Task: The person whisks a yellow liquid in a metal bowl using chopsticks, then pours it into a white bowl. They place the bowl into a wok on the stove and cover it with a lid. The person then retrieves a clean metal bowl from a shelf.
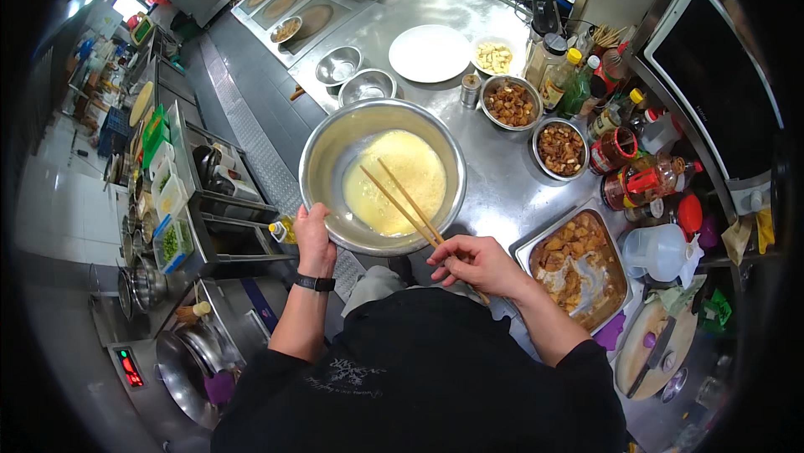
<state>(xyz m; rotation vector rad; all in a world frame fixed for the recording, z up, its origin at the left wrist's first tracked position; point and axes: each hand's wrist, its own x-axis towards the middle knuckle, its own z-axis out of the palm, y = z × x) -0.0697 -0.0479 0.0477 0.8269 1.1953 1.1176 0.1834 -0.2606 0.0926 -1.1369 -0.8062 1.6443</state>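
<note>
My left hand [315, 234], with a black band at the wrist, grips the near left rim of a large steel mixing bowl [321, 158]. The bowl is tilted towards me and holds a frothy pale yellow liquid [402, 183] that looks like beaten egg. In my right hand [472, 263], beside the bowl's near right rim, is a pair of long wooden chopsticks [408, 209]. Their tips point into the bowl over the liquid; whether they touch it I cannot tell. Past the bowl's far rim stand two small steel bowls [367, 87] on the steel counter.
A white plate [429, 53], a bowl of pale chopped pieces [494, 58] and steel bowls of brown pieces [560, 149] stand beyond. Sauce bottles [641, 182] line the right wall. A steel tray of coated chunks [578, 258] lies near my right forearm, by a round board with a cleaver [653, 355].
</note>
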